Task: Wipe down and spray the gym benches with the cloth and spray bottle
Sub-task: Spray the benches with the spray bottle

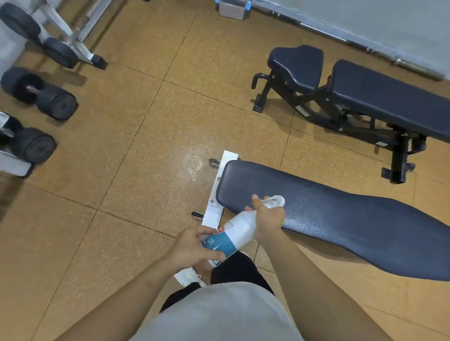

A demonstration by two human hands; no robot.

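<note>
A white spray bottle (235,231) with a blue label is held tilted over the near end of a flat dark-blue bench (352,219). My right hand (267,219) grips its neck and white trigger head, nozzle pointing toward the bench pad. My left hand (196,248) wraps the bottle's base. A white cloth (187,276) hangs below my left hand, seemingly tucked under it. A second, adjustable dark-blue bench (378,97) stands farther back on the right.
Black dumbbells (39,94) and a metal rack (57,13) line the left side. A barbell (343,38) lies along the far wall beside a clear plastic box (233,4). The bench's white foot bar (217,191) is by my hands. Brown tiled floor lies between.
</note>
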